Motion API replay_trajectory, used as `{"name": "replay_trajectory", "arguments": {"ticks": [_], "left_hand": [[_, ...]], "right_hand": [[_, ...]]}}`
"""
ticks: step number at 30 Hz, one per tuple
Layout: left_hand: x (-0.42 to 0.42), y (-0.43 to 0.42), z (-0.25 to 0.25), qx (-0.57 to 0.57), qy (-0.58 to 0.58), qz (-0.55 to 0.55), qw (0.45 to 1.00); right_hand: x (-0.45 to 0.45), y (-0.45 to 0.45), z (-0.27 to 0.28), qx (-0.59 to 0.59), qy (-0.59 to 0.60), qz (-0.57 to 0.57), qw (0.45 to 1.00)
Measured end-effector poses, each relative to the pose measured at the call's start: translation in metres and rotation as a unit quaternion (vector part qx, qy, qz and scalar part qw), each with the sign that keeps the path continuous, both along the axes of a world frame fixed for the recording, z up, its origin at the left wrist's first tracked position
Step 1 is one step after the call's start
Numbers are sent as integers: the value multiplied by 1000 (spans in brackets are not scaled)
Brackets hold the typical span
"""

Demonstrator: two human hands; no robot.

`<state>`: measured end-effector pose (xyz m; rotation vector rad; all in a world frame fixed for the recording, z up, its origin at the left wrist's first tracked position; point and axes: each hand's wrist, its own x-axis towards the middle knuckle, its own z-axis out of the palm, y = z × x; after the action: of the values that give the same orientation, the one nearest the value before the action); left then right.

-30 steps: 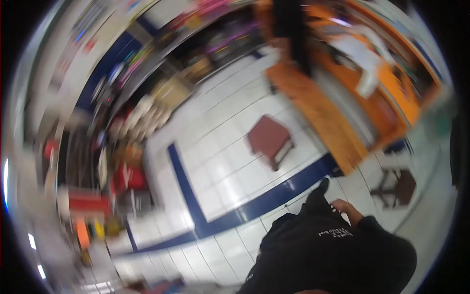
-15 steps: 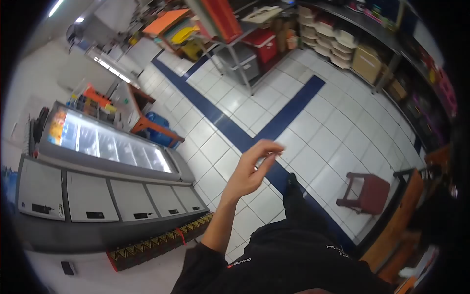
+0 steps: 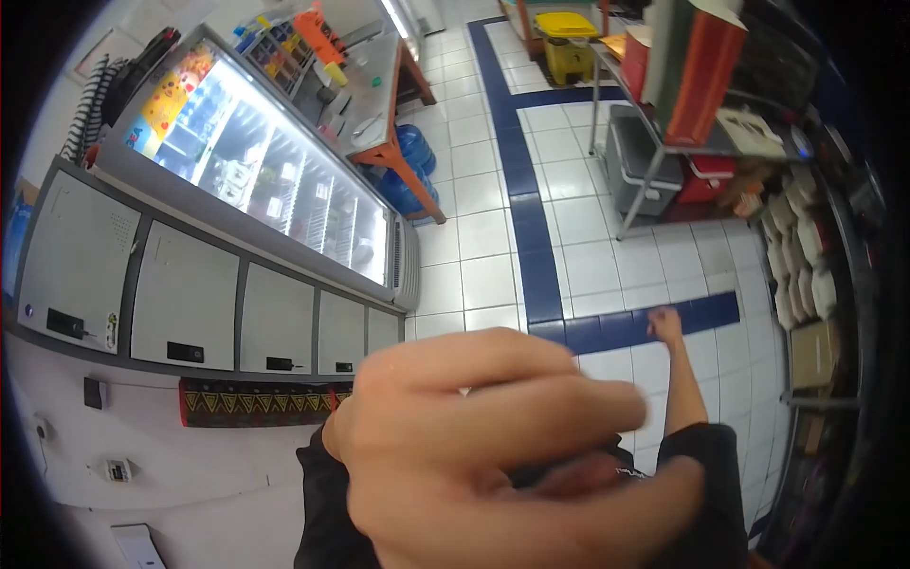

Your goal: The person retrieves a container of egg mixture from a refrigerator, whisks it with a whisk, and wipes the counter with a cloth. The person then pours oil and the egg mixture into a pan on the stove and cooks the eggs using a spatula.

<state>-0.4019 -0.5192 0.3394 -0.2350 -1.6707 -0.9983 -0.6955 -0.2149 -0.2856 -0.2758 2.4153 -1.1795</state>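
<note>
My left hand is raised close to the camera, large and partly blurred. Its fingers are bent, and the thumb stands apart below them with nothing visible between. Farther off on the right, my right hand hangs over the blue floor strip, its fingers curled in and no object showing. A black sleeve covers that upper arm. Much of my body is hidden behind the left hand.
Grey lockers and a lit glass-door fridge line the left side. Beyond are a table with blue water bottles beneath, a metal rack with coolers, and a yellow bin. Shelving stands at right.
My left hand has come up from over the floor to just before the camera. My right hand has come into view. The view has swung, and the stool is out of sight.
</note>
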Motion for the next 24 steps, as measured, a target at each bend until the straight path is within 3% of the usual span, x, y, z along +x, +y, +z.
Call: {"name": "replay_trajectory", "arguments": {"ticks": [1,3,5,7,8,10,11,12,13,14,15,17,18,20,24], "left_hand": [[-39,-34,-11,-93,127,-3,988],[-96,-90,-17,-192,250,8,949],[-141,-140,-14,-269,231,-2,935],[-180,-181,-28,-219,200,21,955],[-202,-204,-24,-194,183,31,963],[-224,-259,-16,-151,22,7,988],[-237,-286,-16,-102,-42,-22,994],[-249,-312,-16,-52,-103,-44,992],[-279,-347,-30,-37,-116,-76,990],[-309,-381,-44,-21,-129,-106,986],[-342,-418,-64,-49,-167,-115,978],[-397,-461,-107,30,-304,-136,943],[-422,-488,-126,30,-304,-128,943],[-472,-540,-159,18,-468,-127,874],[-581,-649,-208,76,-548,-111,826]], "right_hand": [[-33,-67,75,-10,28,-6,1000],[-117,-158,123,-42,74,80,993],[-167,-239,168,-41,86,93,991],[-211,-292,179,-39,83,97,991],[-232,-300,159,-35,91,106,990],[-277,-290,80,-45,101,132,985],[-279,-279,48,-18,73,106,992],[-279,-258,25,95,64,150,982],[-271,-224,-22,99,3,151,984],[-256,-178,-77,188,204,300,912],[-241,-163,-71,241,91,328,909],[-236,-173,-45,289,-178,237,910],[-244,-190,-39,296,-233,213,902],[-278,-238,-30,300,-284,205,887],[-384,-338,-40,300,-298,221,879]]}}
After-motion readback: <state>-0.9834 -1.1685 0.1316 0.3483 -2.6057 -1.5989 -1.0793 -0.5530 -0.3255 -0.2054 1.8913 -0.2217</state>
